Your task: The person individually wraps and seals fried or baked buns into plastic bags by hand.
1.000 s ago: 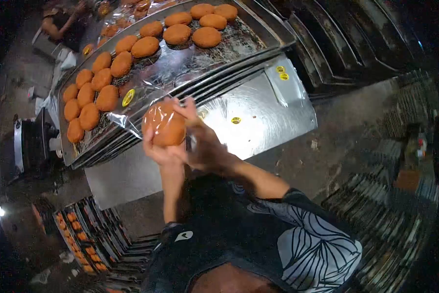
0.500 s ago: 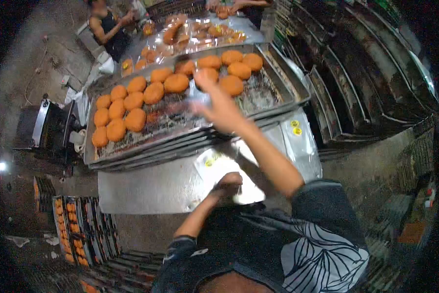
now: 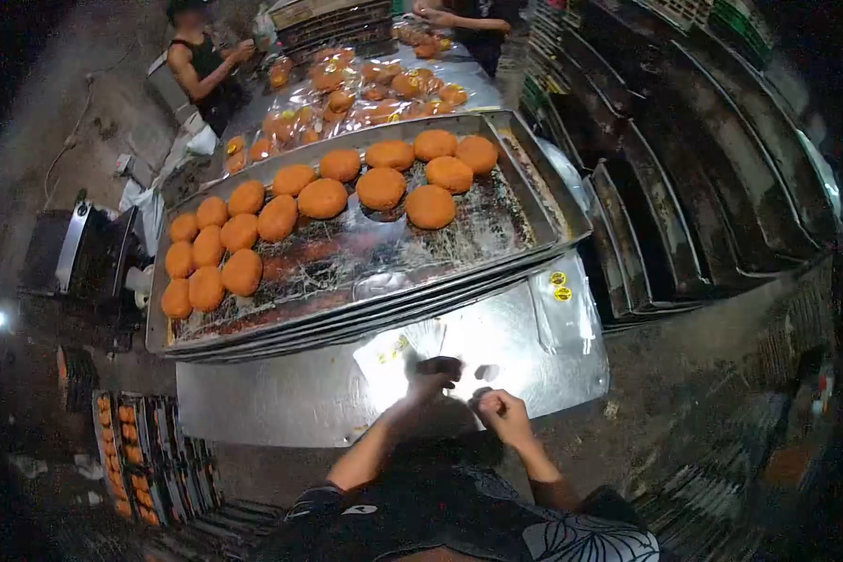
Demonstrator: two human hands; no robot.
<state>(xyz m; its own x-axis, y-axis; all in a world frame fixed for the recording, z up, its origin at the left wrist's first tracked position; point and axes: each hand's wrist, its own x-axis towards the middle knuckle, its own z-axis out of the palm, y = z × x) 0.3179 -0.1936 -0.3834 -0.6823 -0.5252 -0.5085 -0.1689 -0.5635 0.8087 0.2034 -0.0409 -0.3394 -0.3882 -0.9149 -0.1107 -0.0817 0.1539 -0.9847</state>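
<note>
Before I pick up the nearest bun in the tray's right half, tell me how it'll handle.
The bun looks broad and flattish, so it should probably slide rather than roll. Its bread-like, unwrapped surface suggests it's light and may dent if squeezed.

A second ago both hands had a bagged bun between them at the near rim of the baking tray [image 3: 365,258]; neither the left hand [image 3: 432,373] nor the right hand [image 3: 507,416] has it now. Half a second back, the right hand was stretched out over the unwrapped buns [image 3: 381,187] in that tray. It has since pulled back to this side, fingers curled, near the left hand. Beyond the tray's far rim, a co-worker's dark shirt [image 3: 482,42] has come into view, along with more of the bagged-bun pile [image 3: 340,100].
</note>
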